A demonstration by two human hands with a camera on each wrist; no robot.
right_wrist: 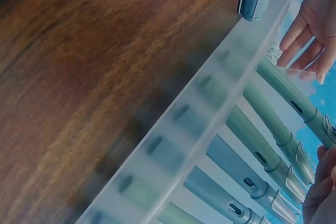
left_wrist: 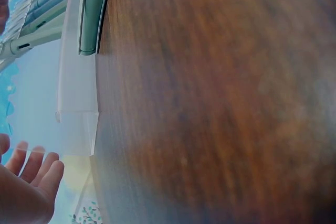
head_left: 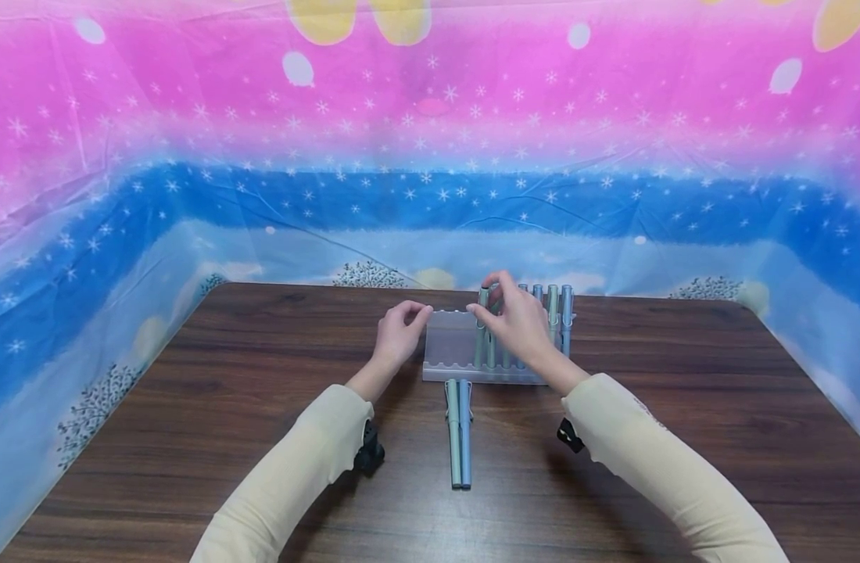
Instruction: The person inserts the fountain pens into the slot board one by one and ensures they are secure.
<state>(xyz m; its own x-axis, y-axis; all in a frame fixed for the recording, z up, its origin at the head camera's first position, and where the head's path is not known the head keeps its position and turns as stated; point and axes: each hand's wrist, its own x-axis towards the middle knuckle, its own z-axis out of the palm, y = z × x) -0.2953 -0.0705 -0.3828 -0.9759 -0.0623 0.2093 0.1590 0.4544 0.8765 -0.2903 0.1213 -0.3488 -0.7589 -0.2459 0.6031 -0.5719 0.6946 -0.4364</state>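
Note:
A clear plastic pen rack (head_left: 449, 340) stands on the table with several green and blue pens upright in its right part. At the rack's upper left corner, my left hand (head_left: 398, 332) pinches the edge of the back panel, its fingers (left_wrist: 50, 177) behind it. My right hand (head_left: 520, 324) holds the cap end of the leftmost green pen (head_left: 481, 344) between thumb and fingers. This pen (right_wrist: 291, 98) leans slightly differently from its neighbours, its lower end at the rack's front ledge. In front of the rack lie a green pen (head_left: 454, 446) and a blue pen (head_left: 466, 446), side by side.
The dark wooden table (head_left: 261, 422) reaches back to a pink and blue patterned cloth (head_left: 430, 195) hanging behind and at both sides. Each sleeve has a small black wrist camera (head_left: 369, 450) at the cuff.

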